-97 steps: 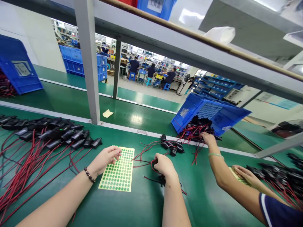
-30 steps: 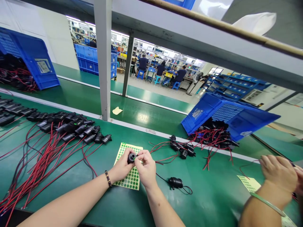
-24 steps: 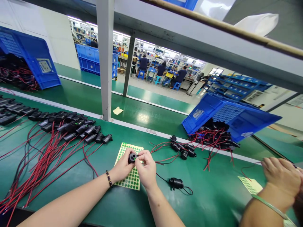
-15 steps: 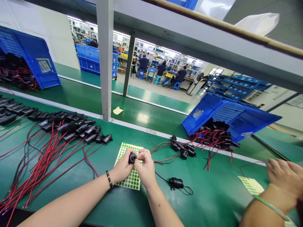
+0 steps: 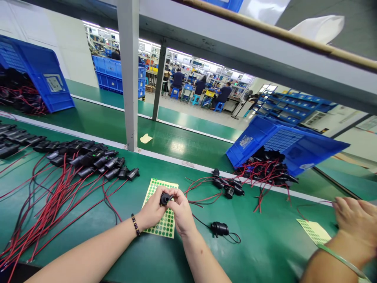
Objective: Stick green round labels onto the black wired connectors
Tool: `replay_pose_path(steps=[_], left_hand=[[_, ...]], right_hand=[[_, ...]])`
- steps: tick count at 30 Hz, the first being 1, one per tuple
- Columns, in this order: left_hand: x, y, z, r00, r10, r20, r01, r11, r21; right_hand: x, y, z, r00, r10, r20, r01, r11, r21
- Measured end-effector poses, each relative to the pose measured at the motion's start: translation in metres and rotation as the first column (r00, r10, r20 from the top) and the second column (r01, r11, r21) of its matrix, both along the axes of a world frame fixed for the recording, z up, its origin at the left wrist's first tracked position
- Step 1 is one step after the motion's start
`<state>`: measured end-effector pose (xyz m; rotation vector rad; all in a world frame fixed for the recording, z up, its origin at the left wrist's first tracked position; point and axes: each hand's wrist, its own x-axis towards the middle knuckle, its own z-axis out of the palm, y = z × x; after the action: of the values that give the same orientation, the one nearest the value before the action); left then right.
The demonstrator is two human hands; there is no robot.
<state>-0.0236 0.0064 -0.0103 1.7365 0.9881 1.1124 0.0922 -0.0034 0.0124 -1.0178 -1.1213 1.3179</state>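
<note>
A small black cylindrical part (image 5: 165, 199) with a round nozzle is held between both hands, over a yellow sheet of green round stickers (image 5: 166, 228). My left hand (image 5: 153, 208) wraps its fingers round the part's left side. My right hand (image 5: 181, 210) is closed at its right side, fingertips pressed together against it; whether a sticker is between them is too small to tell. Right of my hands lies a single black part with a wire (image 5: 219, 228). Several more black parts (image 5: 228, 184) with red wires lie behind it.
Rows of black parts (image 5: 88, 157) with long red wires cover the left. Tilted blue bins stand at the left (image 5: 55, 84) and right (image 5: 318, 149). A grey post (image 5: 131, 78) rises behind the sheet. Another person's hand (image 5: 355, 220) is at the right beside a second sticker sheet (image 5: 313, 232).
My right hand's fingers have drawn in closer around the black part, which has tilted slightly. The other person's hand at the right has shifted a little.
</note>
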Motion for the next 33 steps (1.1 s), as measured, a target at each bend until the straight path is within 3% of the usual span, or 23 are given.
replay_pose_path(steps=[7, 12, 17, 24, 33], left_hand=[[0.000, -0.002, 0.001, 0.996, 0.037, -0.080, -0.031, 0.997, 0.064], [-0.002, 0.000, -0.002, 1.000, -0.009, -0.016, 0.009, 0.999, 0.046], [-0.002, 0.001, -0.001, 0.999, -0.012, 0.030, 0.010, 0.997, 0.073], [-0.001, 0.000, 0.000, 1.000, -0.014, 0.004, 0.013, 0.992, 0.127], [-0.004, 0.005, 0.001, 0.997, -0.042, -0.064, 0.057, 0.964, 0.260]], right_hand=[[-0.007, 0.002, -0.006, 0.995, -0.026, -0.096, 0.024, 0.999, -0.026], [-0.008, -0.001, -0.007, 0.992, -0.048, -0.121, 0.047, 0.999, -0.016], [-0.008, -0.005, -0.004, 0.991, 0.024, -0.134, -0.019, 0.999, 0.038], [-0.010, -0.004, -0.005, 0.993, 0.001, -0.120, 0.002, 1.000, 0.028], [0.003, 0.004, -0.004, 0.962, 0.109, -0.251, -0.135, 0.987, -0.087]])
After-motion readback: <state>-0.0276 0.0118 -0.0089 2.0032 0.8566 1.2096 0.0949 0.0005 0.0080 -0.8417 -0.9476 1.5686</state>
